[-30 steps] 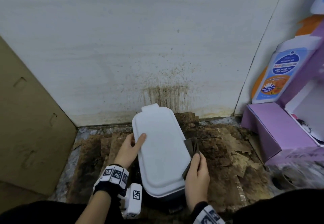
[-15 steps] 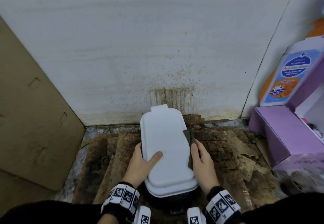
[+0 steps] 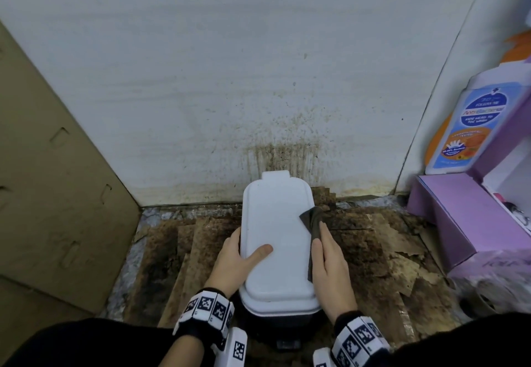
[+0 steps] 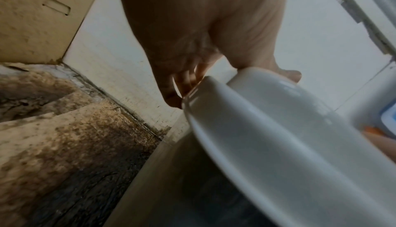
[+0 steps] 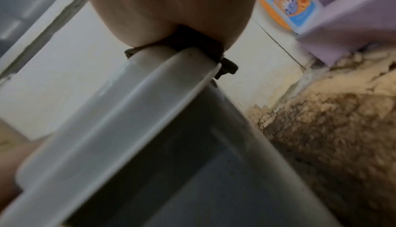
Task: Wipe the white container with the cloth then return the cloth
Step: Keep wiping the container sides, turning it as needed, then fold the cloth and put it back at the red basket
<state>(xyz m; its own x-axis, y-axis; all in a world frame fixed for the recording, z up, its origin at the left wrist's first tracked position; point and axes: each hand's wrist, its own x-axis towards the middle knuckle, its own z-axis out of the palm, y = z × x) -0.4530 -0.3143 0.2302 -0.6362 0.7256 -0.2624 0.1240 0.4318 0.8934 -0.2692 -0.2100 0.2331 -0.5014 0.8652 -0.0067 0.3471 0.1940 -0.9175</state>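
1. Your left hand gripped the white container by its lid edge, steadying it on the stained floor.
2. Your right hand pressed the cloth flat against the container's right edge, wiping there.

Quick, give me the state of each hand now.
Left hand: grip on the left edge of the white container, thumb on top.
Right hand: presses the cloth against the container's right edge, fingers fairly straight.
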